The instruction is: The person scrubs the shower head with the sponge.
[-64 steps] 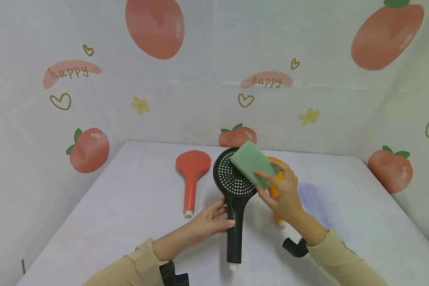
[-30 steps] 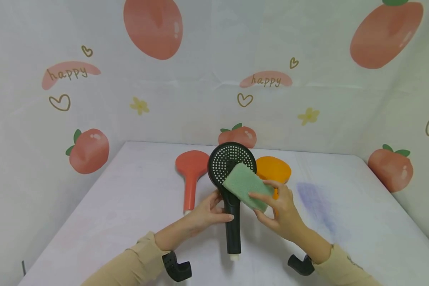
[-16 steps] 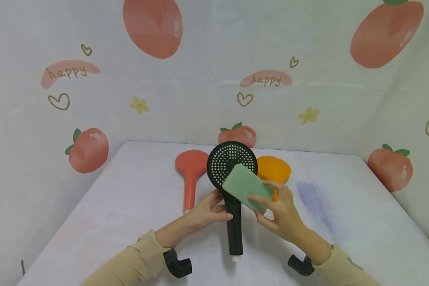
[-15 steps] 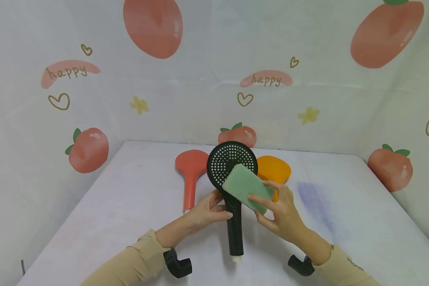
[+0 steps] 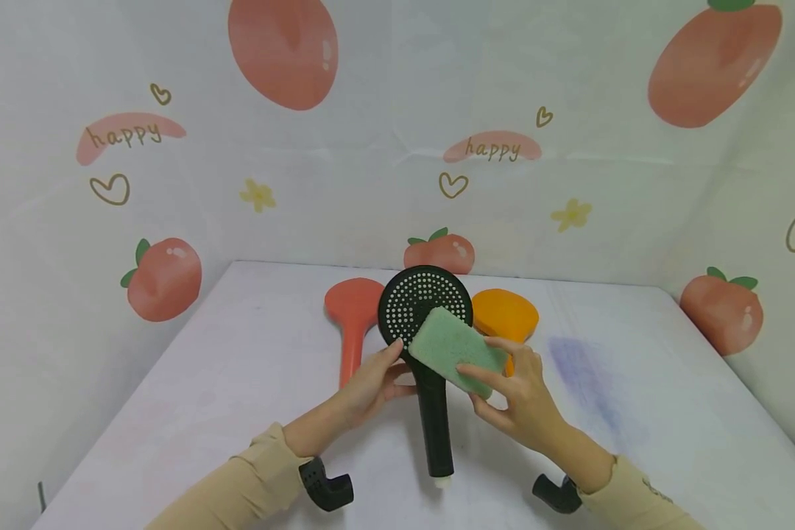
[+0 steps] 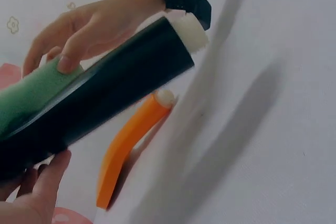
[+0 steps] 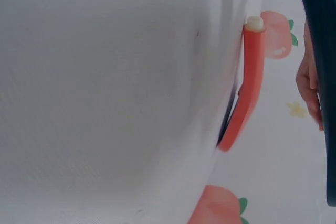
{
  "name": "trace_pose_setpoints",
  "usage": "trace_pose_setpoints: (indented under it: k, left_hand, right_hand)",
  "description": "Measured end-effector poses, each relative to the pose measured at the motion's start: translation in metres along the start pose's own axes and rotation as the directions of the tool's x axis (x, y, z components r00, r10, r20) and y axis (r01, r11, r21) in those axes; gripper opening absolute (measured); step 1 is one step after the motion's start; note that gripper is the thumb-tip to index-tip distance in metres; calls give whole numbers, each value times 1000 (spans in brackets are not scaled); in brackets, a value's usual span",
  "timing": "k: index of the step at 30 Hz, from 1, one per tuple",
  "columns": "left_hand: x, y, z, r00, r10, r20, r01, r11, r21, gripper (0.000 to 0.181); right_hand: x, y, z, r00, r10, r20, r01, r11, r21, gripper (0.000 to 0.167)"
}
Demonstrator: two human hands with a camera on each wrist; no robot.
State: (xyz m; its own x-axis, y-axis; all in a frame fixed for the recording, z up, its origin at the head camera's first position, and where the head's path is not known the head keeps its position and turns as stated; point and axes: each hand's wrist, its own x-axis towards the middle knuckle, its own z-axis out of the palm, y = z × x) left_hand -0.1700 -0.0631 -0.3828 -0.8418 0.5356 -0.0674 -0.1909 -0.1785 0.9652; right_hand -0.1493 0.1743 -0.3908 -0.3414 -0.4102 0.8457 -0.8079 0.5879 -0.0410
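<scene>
A black shower head (image 5: 435, 423) with pale nozzle dots is held above the table, its round face up and handle toward the front. The left hand (image 5: 364, 390) grips it at the neck, thumb at the face's lower left edge and other fingers partly hidden behind. The right hand (image 5: 526, 401) pinches a green sponge (image 5: 453, 346), which lies against the lower right of the face and the neck. In the left wrist view the sponge (image 6: 39, 90) lies along the black handle (image 6: 126, 77), with the right hand (image 6: 97, 24) on it.
On the white table (image 5: 238, 368) a red shower head (image 5: 353, 316) lies behind and left of the black one, and an orange one (image 5: 503, 313) behind and right. A purple smudge (image 5: 583, 375) marks the right side. A printed cloth (image 5: 344, 162) hangs behind.
The sponge has moved down from the upper right of the face to its lower edge. The left thumb has shifted from the handle up to the face's edge; the black head has tilted slightly left.
</scene>
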Motion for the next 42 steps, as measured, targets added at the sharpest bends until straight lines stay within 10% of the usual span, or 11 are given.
trace_pose_setpoints:
  k: [15, 33, 42]
  left_hand:
    - [4, 5, 4, 959, 96, -266, -76, 994, 83, 41]
    - [5, 8, 0, 900, 128, -416, -68, 985, 157, 38]
    - [5, 8, -5, 908, 151, -391, -93, 982, 164, 41]
  right_hand:
    - [5, 2, -2, 984, 164, 75, -164, 986, -2, 38]
    - [-6, 3, -7, 974, -56, 219, 31, 993, 117, 25]
    - [-3, 7, -6, 962, -164, 219, 132, 980, 151, 22]
